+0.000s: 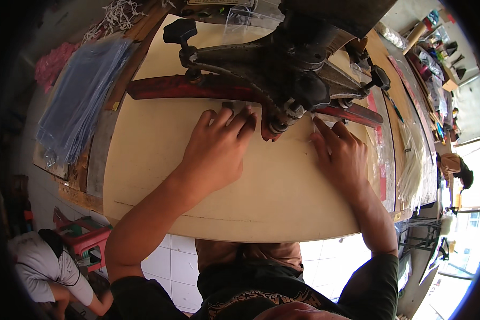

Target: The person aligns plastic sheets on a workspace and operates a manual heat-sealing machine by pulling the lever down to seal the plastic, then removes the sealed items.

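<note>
My left hand (218, 146) lies on the pale yellow-tan work board (240, 202), its fingers stretched toward the red bar (197, 88) of a dark metal press head (293, 64). Small dark pieces show beside its fingertips, too hidden to name. My right hand (344, 154) rests on the board to the right of the press's centre, with index finger and thumb apart. Its fingertips are close to the right part of the red bar, where an edge of something clear shows faintly. Neither hand visibly holds anything.
A stack of clear bluish plastic sheets (82, 101) lies at the left. Clear plastic (250, 24) sits behind the press. Pale strips (412, 165) hang at the right table edge. Another person (53, 266) bends near a red stool (85, 237) at lower left.
</note>
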Demonstrator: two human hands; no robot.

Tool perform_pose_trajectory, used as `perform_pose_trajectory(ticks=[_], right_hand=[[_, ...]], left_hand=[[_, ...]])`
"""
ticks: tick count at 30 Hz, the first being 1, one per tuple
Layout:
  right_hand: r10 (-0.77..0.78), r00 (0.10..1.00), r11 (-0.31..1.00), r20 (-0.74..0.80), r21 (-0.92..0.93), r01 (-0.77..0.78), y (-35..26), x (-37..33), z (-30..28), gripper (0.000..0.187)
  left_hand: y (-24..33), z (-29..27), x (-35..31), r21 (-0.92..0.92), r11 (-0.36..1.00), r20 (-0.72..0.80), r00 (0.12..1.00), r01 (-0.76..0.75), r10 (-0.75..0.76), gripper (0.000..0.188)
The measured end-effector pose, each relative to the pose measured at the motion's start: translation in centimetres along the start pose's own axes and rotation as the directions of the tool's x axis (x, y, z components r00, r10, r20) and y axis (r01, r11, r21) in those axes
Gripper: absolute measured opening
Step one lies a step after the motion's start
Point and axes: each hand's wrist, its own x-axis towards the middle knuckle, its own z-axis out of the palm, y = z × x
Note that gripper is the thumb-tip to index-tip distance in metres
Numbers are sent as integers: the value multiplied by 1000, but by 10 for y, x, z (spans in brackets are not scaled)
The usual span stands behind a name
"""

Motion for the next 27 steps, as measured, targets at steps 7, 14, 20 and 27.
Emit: perform_pose_trajectory(ticks=[7,14,20,27], right_hand=[[-101,958,979,-270,147,144,3,-4,-6,12],[-32,883,940,-469,287,187,6,-13,-77,26],[225,950,879,-215,466,-103,8,-95,-94,34],[446,885,747,-135,600,-284,28,-150,-56,39]], left_hand=[[0,-13,5,-192,981,-66,997,36,-50,40],[5,-67,-6,-276,940,111,978,201,-177,24],[35,-86,-77,-424,870,-9,959,252,-282,23],[0,-70,-149,-612,676,-226,729,411,-647,38]])
